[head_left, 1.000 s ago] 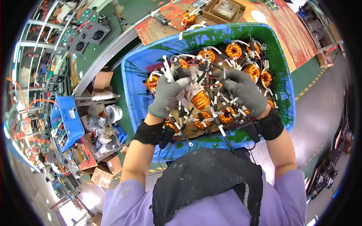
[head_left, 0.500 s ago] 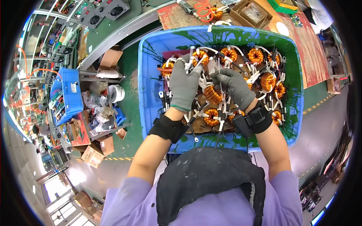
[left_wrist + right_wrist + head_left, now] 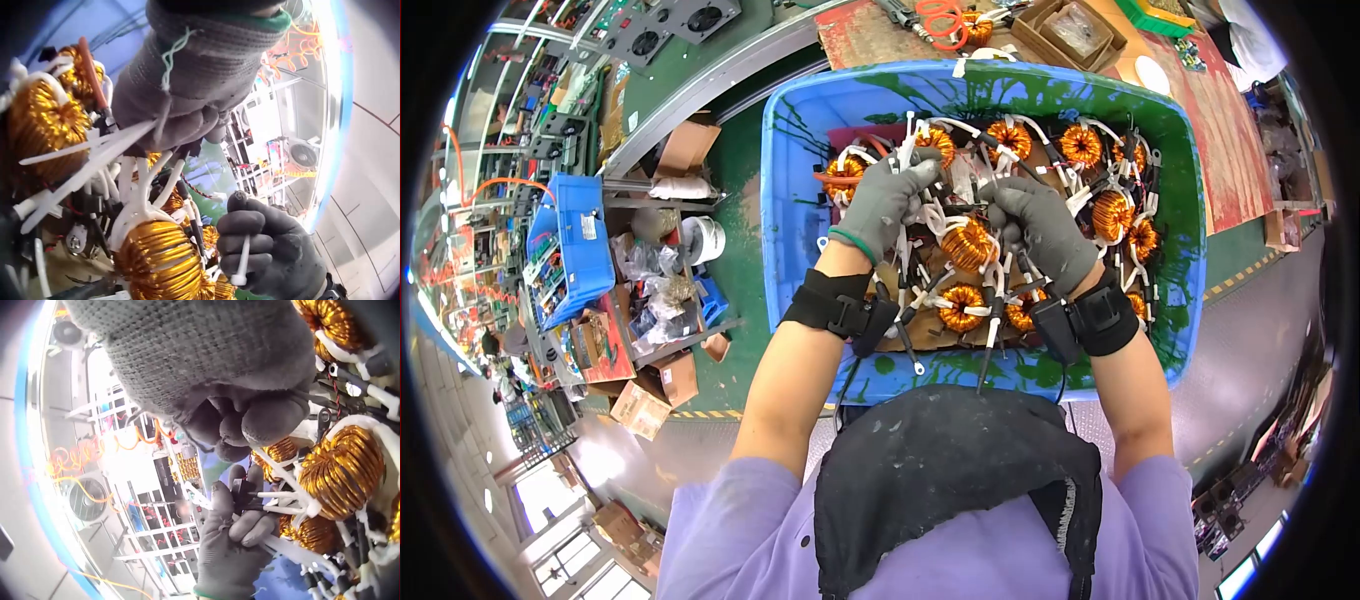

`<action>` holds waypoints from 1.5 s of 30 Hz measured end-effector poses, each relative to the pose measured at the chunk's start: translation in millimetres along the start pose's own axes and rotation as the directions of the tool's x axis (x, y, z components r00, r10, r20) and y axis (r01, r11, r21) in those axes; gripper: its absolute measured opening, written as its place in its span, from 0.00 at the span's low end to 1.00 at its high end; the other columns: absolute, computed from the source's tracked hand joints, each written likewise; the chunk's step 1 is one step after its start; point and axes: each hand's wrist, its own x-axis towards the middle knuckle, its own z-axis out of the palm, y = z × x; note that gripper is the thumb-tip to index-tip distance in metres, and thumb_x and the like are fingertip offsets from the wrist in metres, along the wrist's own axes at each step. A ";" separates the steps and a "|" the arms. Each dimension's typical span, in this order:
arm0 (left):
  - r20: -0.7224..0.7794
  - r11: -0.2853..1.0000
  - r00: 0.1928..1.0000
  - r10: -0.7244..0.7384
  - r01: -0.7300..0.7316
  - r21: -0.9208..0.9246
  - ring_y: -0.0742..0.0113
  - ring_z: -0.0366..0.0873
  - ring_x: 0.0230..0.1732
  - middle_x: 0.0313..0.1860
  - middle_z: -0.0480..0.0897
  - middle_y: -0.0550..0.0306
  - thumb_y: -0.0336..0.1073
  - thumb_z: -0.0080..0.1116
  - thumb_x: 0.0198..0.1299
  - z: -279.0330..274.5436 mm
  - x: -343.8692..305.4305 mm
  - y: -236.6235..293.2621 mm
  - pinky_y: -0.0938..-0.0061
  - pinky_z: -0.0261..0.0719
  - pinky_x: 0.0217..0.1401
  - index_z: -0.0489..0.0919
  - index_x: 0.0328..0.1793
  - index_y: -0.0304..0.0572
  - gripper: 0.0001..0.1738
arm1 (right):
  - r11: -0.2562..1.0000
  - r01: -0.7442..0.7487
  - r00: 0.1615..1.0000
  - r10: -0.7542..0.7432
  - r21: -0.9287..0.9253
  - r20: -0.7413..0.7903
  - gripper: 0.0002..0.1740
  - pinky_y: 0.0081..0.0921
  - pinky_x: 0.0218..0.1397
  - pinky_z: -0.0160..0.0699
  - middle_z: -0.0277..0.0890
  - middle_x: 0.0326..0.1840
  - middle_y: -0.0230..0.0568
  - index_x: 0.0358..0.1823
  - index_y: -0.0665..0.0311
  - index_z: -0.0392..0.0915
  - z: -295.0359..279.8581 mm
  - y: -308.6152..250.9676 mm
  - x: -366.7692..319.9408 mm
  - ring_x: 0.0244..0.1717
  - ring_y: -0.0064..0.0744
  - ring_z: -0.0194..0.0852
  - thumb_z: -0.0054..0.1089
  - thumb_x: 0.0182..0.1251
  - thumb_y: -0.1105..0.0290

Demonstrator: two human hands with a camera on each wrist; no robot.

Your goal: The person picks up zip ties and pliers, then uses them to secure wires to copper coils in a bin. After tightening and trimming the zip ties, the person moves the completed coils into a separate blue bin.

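A blue bin streaked with green paint holds several copper toroid coils with white-sleeved leads and black wires. Both hands wear grey gloves and are down in the tangle. My left hand grips a bunch of white leads at the bin's left middle. My right hand has its fingers curled around other leads just right of it; in the left wrist view its fingers pinch a white lead. One coil hangs between the two hands, also seen as the coil and the coil.
A red-topped workbench runs behind the bin with a cardboard box and an orange coiled hose. On the left stand a smaller blue bin, cardboard boxes and bagged parts on the green floor.
My left hand has drawn back from the bin's far side and lowered its leads. Both hands now sit closer together around the hanging coil.
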 end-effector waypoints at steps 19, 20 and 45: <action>-0.068 0.989 0.995 0.070 -0.061 0.133 0.81 0.67 0.17 0.35 0.83 0.65 0.28 0.55 0.62 -17.5 -25.2 -16.9 0.85 0.62 0.18 0.78 0.57 0.37 0.17 | 0.624 0.138 0.989 -0.128 -0.770 0.073 0.14 0.38 0.39 0.74 0.78 0.29 0.50 0.38 0.70 0.76 47.5 44.7 24.5 0.33 0.46 0.78 0.53 0.65 0.64; -0.072 0.989 0.995 0.074 -0.064 0.131 0.81 0.67 0.17 0.35 0.83 0.65 0.28 0.55 0.62 -19.3 -21.0 -24.7 0.85 0.62 0.18 0.78 0.57 0.37 0.17 | 0.588 0.181 0.978 -0.196 -0.789 0.078 0.14 0.39 0.42 0.74 0.79 0.32 0.53 0.37 0.69 0.76 46.9 47.1 24.2 0.36 0.50 0.78 0.54 0.65 0.63; -0.338 0.979 0.922 0.188 -0.147 0.142 0.71 0.78 0.34 0.35 0.83 0.60 0.33 0.56 0.61 -14.3 -8.8 -50.3 0.72 0.75 0.34 0.81 0.46 0.33 0.12 | -0.385 0.402 0.663 -0.503 -0.831 0.554 0.05 0.37 0.41 0.76 0.75 0.35 0.34 0.34 0.56 0.77 37.0 18.4 14.3 0.39 0.38 0.77 0.60 0.55 0.70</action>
